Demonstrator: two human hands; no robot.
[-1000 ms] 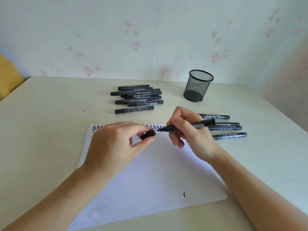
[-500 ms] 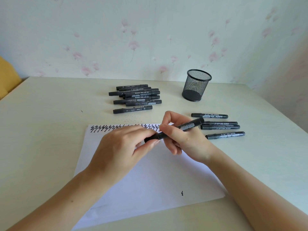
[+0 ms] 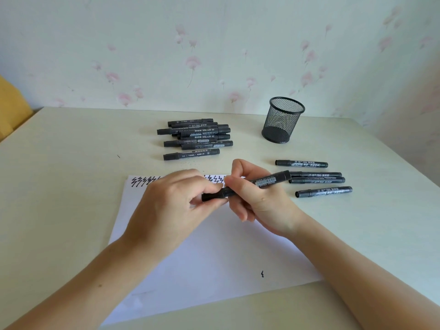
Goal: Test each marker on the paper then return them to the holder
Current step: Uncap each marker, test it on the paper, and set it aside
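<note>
a person's two hands meet over a white sheet of paper (image 3: pixel 214 258) on a pale table (image 3: pixel 59 186), both clamped on one black marker (image 3: pixel 262 182). the right hand (image 3: pixel 259 201) curls its fingers round the barrel, the marker's back end sticking up and out to that hand's right; the left hand (image 3: pixel 171 206) pinches the cap end (image 3: pixel 212 196) between thumb and fingers, cap seated on the marker. just beyond the hands, a row of black zigzag test marks (image 3: pixel 140 182) runs along the far edge of the paper, partly hidden by the knuckles; a lone small squiggle (image 3: pixel 262 274) sits on the sheet nearer the person, beside the right forearm. to the right of the right hand lie four markers (image 3: pixel 316 179) side by side on the table. beyond the left hand, a heap of markers (image 3: pixel 195 136) rests farther up the table. the black mesh holder (image 3: pixel 283 120) stands upright beyond the right hand, well apart from both, with nothing showing above its rim.
</note>
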